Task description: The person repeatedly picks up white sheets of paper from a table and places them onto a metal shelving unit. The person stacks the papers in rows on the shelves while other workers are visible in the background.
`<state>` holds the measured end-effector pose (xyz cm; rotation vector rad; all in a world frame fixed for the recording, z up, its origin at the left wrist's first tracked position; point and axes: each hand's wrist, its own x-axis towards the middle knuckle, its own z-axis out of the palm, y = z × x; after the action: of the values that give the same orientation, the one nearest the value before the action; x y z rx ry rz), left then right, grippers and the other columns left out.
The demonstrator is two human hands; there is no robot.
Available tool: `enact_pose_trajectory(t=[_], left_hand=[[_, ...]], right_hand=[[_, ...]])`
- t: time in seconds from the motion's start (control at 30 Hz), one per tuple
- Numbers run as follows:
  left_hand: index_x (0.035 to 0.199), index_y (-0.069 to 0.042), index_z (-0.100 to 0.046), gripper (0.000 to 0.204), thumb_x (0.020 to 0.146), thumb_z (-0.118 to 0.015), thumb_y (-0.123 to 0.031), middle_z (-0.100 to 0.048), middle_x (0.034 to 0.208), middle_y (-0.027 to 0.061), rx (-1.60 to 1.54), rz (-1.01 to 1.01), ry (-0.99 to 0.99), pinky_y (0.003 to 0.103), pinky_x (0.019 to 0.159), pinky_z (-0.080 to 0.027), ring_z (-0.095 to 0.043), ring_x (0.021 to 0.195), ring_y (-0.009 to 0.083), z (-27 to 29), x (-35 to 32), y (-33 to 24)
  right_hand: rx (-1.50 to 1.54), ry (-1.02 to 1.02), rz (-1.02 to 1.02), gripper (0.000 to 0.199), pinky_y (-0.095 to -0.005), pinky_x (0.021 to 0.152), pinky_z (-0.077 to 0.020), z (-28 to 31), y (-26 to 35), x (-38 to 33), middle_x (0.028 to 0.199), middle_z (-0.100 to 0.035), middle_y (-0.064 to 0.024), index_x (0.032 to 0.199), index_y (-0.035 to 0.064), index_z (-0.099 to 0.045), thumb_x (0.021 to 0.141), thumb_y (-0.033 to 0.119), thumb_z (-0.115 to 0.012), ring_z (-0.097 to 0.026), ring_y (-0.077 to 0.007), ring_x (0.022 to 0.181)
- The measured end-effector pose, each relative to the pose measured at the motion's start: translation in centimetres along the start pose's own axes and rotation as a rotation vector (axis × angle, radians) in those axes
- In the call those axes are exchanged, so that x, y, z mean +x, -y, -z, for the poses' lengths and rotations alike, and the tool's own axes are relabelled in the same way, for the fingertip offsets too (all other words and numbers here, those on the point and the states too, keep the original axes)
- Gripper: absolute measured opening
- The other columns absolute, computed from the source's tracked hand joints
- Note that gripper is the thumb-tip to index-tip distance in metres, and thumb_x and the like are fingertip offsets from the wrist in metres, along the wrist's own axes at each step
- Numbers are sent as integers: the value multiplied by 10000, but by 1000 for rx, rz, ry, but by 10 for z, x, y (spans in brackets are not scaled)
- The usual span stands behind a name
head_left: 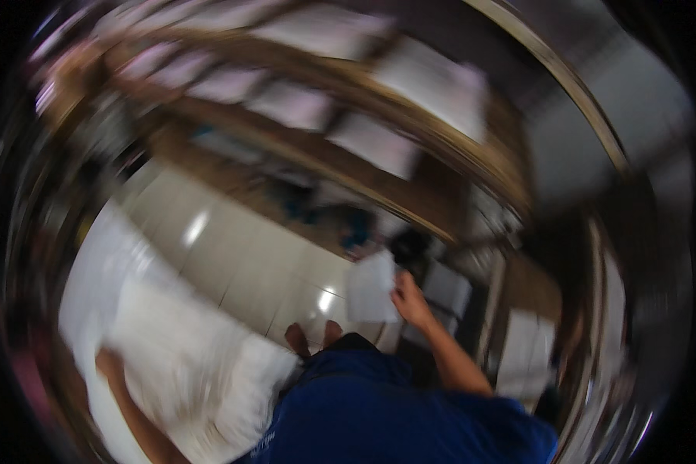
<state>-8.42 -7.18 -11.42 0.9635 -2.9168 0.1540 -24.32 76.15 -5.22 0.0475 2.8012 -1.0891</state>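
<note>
The whole view is smeared by motion. My right hand [410, 298] is closed on the right edge of a flat white rectangular piece [371, 291], held out in front of me above the floor. Whether it is paper, card or folded cloth I cannot make out. Over at the left, my left hand [110, 365] is at a large white sheet-like covering [201, 340], which looks creased near my body. Blur hides its fingers, so I cannot tell whether they grip the covering or only rest on it.
Wooden shelves [286, 143] with several stacks of white flat items [290, 104] run across the far side. Pale glossy floor tiles [240, 267] lie between them and me, with my bare feet [296, 338] on them. More white pieces [526, 348] lie on a brown surface at right.
</note>
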Motion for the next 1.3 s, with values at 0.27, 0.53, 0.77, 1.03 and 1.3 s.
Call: enact_pose_trajectory(t=[0.27,0.53,0.77,1.03,1.3], left_hand=[[1015,-3,-656,249,899,-598,-215,-654,1082,160,-109,-352,-4,410,911,-491,-618,1009,306,80,32,-107],[1073,4,-614,360,963,-469,-307,-651,939,180,-562,-315,199,392,799,-472,-609,858,313,201,-36,-343],[952,30,-541,112,918,-467,-47,-376,670,-3,-902,-649,122,243,536,-294,-326,612,98,182,-59,-439],[924,35,-560,116,909,-495,-59,-396,651,-19,-991,-681,329,226,497,-272,-337,583,64,207,-100,-504],[916,33,-562,101,906,-492,-39,-386,617,-23,-1008,-709,401,218,474,-265,-334,550,53,219,-128,-512]], right_hand=[[302,-542,-312,246,-341,685,-481,154,-51,-74,840,-584,-75,1090,64,-493,865,123,-571,-548,-165,734],[165,-1185,-654,253,-291,504,-420,234,-134,-251,691,-544,-61,1071,50,-485,849,58,-606,-512,-132,570],[157,-1250,-1088,281,-281,406,-431,212,-155,-328,679,-597,-87,1049,47,-465,813,71,-616,-558,-140,503],[297,-1305,-1196,304,-308,423,-508,195,-143,-339,688,-605,-119,1046,26,-441,784,44,-592,-597,-169,502],[-120,-1301,-1274,302,-348,503,-492,188,-173,-359,692,-578,-102,1078,56,-445,809,92,-579,-592,-201,554]])
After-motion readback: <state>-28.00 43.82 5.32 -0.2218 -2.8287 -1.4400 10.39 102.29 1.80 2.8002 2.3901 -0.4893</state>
